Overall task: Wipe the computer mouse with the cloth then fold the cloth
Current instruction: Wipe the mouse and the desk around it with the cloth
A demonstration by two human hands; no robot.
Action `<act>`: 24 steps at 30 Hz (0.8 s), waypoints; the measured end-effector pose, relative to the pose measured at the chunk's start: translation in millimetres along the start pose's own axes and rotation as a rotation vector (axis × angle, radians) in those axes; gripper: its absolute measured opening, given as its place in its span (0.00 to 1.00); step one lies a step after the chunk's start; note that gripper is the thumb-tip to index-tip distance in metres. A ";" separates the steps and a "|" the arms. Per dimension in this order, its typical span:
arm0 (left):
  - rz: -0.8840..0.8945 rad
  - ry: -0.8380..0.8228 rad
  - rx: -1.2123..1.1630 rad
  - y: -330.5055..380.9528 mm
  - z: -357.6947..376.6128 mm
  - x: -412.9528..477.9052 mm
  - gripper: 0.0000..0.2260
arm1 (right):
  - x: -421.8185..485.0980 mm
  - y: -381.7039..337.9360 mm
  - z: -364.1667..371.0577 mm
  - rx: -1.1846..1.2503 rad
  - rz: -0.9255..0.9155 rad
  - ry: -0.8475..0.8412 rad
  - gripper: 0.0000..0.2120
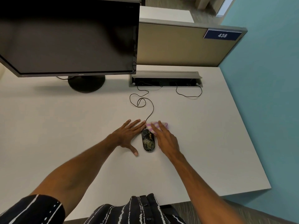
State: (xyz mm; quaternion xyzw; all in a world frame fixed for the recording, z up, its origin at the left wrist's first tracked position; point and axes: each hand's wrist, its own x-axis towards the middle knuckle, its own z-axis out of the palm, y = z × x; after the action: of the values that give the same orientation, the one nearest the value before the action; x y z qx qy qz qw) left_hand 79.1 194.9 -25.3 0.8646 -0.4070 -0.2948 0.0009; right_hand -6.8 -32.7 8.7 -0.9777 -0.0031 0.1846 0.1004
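From the head view, the task looks to be in its wiping stage. The right hand (165,138) presses flat on the bunched cloth (157,126) at the front of the computer mouse (148,142), mid-worktop. The left hand (129,134) lies spread and empty beside the mouse. Folding remains. The white worktop (64,126) carries a monitor (68,38) at its far edge, a partition behind and a teal wall at right.

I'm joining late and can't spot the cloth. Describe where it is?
Start at the monitor and follow the black cable down the white desk to the mouse. The cloth is bunched at the mouse's far end, under the right hand. It alone is pink-and-white checked.
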 end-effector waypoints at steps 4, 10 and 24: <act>-0.013 0.022 0.027 1.2 5.1 0.9 0.69 | 5.3 -3.5 -2.4 -0.002 0.000 -0.088 0.37; -0.030 0.037 0.023 4.2 5.5 0.5 0.59 | 1.4 13.0 -4.9 0.029 -0.016 -0.058 0.32; -0.051 0.005 -0.026 1.0 5.7 5.6 0.43 | 17.1 0.4 -5.1 0.067 -0.006 -0.061 0.33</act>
State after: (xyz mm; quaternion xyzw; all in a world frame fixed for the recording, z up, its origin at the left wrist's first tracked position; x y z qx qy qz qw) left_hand 78.3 191.6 -32.6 0.8754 -0.3808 -0.2977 0.0057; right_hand 11.0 -33.3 7.2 -0.9676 -0.0028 0.2141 0.1337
